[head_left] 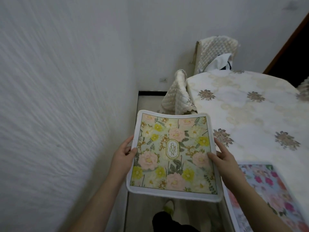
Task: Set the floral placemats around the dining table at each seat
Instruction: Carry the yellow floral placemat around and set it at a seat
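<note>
2 hands, left hand (122,156) and right hand (223,155), grip placemat (173,154) beside table (242,106) (chair (177,96) ahead).

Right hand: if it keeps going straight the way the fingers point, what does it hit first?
The right hand points up-left across the green placemat it grips, so it meets that mat at once. Past the mat's far edge, the draped quilted chair back looks next, though depth is unclear.

Both hands hold a floral placemat (173,154) in the air beside the dining table (250,118): the left hand (122,158) grips its left edge, the right hand (224,158) its right edge. A second, pink-flowered placemat (267,191) lies flat at the table's near edge. Two quilted chairs (215,52) stand along the table's far left side.
</note>
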A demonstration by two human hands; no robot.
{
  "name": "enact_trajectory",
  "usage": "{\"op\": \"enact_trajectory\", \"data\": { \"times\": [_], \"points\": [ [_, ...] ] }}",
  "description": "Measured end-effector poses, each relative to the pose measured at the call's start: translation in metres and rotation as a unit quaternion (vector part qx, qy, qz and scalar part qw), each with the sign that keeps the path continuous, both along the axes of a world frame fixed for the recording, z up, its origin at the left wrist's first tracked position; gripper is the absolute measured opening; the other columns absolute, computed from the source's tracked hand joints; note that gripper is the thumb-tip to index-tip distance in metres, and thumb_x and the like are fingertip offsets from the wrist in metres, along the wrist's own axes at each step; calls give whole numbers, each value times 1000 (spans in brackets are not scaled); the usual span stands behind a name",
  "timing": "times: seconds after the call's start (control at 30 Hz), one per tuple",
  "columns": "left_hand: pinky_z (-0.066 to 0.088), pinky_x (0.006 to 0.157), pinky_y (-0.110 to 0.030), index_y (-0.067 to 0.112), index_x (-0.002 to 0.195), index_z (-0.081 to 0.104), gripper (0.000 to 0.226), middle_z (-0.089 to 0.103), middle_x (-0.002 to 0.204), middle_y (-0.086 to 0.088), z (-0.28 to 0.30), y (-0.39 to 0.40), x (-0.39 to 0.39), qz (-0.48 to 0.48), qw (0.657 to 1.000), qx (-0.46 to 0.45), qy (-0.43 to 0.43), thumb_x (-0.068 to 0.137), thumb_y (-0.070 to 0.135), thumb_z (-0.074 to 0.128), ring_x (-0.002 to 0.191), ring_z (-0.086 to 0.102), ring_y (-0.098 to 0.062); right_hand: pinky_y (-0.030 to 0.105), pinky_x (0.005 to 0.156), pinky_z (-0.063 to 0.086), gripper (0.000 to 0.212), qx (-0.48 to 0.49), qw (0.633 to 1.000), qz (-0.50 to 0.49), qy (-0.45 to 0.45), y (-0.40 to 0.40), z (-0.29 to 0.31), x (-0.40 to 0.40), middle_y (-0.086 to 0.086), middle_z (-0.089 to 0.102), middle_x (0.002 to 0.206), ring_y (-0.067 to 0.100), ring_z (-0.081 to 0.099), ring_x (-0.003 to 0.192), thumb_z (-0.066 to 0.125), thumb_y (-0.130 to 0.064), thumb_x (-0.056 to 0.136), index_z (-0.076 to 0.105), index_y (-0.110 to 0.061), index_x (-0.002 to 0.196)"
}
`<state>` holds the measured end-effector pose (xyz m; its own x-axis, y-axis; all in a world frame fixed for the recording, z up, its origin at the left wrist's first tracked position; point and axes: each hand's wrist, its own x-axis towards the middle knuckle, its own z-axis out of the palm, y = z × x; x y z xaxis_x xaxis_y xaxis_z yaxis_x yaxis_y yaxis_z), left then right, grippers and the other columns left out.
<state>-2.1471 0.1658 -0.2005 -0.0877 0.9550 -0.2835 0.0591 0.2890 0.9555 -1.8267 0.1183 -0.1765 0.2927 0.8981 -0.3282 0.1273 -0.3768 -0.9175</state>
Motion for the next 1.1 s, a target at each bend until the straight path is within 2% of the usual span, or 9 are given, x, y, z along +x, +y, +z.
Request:
{"op": "enact_trajectory", "data": {
  "times": [0.13, 0.23, 0.33, 0.63, 0.77, 0.9, 1.1],
  "points": [
    [61, 72, -52, 48, 120, 59, 46, 77, 97, -3, 0, 48, 18, -13, 1000, -6, 5, 98, 8, 57, 84, 75, -23, 53, 75, 59, 60, 2, 1000, -4, -3, 42, -11, 17, -3, 76, 91, 24, 74, 81, 57, -18, 97, 35, -46, 144],
    [61, 71, -51, 42, 129, 57, 44, 76, 101, -4, 6, 85, 32, -28, 999, -5, 19, 98, 10, 58, 84, 75, -22, 53, 74, 59, 57, 8, 1000, -13, 19, 74, -13, 32, -2, 76, 94, 25, 74, 82, 57, -17, 97, 38, -43, 144],
    [61, 71, -51, 41, 131, 56, 45, 76, 102, -4, 12, 118, 43, -44, 999, -3, 32, 97, 11, 58, 85, 75, -23, 52, 74, 59, 56, 3, 999, -11, 46, 103, -9, 44, 1, 76, 95, 26, 74, 84, 55, -14, 97, 39, -40, 144],
    [60, 71, -53, 50, 117, 60, 46, 76, 102, -3, 15, 178, 53, -17, 1000, -14, 13, 95, 11, 61, 86, 75, -27, 52, 75, 59, 57, -8, 999, 24, 38, 179, 0, 61, -1, 76, 95, 23, 74, 84, 55, -18, 98, 35, -45, 144],
    [61, 70, -53, 43, 124, 59, 45, 76, 100, -3, 14, 208, 53, -10, 1000, -21, 9, 96, 8, 60, 85, 75, -26, 52, 74, 59, 56, -6, 999, 26, 42, 208, 1, 60, 0, 76, 93, 23, 74, 83, 54, -17, 98, 35, -44, 144],
    [61, 68, -51, 44, 123, 58, 44, 77, 97, -2, 13, 246, 55, -20, 999, -27, 10, 96, 9, 59, 82, 76, -27, 52, 75, 59, 57, -7, 999, 11, 32, 237, 0, 59, 0, 77, 91, 23, 74, 81, 55, -16, 98, 35, -41, 145],
    [61, 70, -51, 36, 132, 57, 44, 76, 99, -2, 8, 314, 62, -45, 999, -31, -3, 97, 10, 58, 83, 75, -26, 51, 74, 59, 57, 1, 1000, -21, 11, 284, -1, 58, -2, 77, 92, 21, 74, 81, 55, -15, 98, 36, -41, 145]
  ]
}}
